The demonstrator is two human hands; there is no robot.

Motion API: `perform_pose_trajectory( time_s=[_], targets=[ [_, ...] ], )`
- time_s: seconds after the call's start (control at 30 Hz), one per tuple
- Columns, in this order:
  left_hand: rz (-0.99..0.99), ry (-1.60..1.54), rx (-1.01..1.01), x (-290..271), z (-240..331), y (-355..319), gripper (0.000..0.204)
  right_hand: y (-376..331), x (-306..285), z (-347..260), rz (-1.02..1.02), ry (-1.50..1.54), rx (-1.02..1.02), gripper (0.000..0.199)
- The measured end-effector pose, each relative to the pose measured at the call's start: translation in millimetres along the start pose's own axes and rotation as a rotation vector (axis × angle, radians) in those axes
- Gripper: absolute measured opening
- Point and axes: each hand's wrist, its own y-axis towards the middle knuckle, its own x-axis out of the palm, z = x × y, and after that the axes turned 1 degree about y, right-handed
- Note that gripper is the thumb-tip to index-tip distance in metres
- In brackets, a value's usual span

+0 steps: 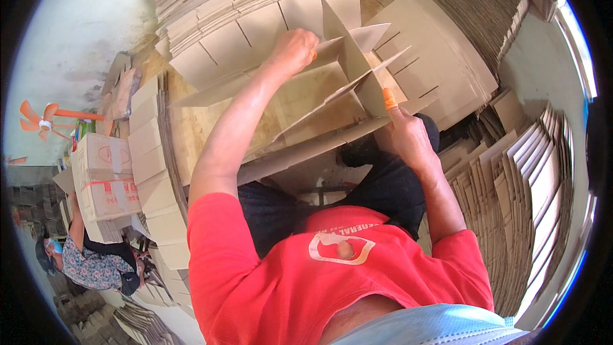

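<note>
Slotted cardboard strips cross one another in a half-joined cardboard divider [359, 67] standing on a wooden table [196, 131] in front of me. My left hand [291, 52] is closed at the far side, its fingertips at the end of a cross strip; an orange finger cover shows there. At the near right, my right hand [410, 135] is closed on the divider, with an orange-covered finger stretched along it. The lower fingers of that hand are partly hidden. One long strip [306, 147] runs along the table's near edge.
Slotted cardboard sheets [258, 22] are piled behind the divider, and more flat sheets [440, 57] lie at its right. Bundles of cardboard [511, 198] stand at the right. Left are a taped carton [105, 179], an orange fan [45, 121] and another person [96, 265].
</note>
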Motion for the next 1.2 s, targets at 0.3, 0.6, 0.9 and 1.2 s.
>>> perform_pose_trajectory(
  time_s=[0.3,0.6,0.9,1.2],
  targets=[
    [0.026,-0.013,-0.007,-17.0,-31.5,-12.1,0.026,34.5,-18.8,12.3,-0.082,-0.118,-0.177,0.072],
    [0.138,-0.185,-0.289,-107.2,41.4,-111.2,0.041,64.7,-28.9,22.8,0.002,-0.187,-0.290,0.070],
    [-0.173,-0.075,-0.299,-95.0,90.4,-213.9,0.055,77.6,-44.6,39.9,-0.256,-0.123,-0.116,0.074],
    [0.089,0.140,-0.215,-69.4,55.1,-209.7,0.014,52.4,-84.7,90.0,0.307,0.017,0.143,0.074]
  ],
)
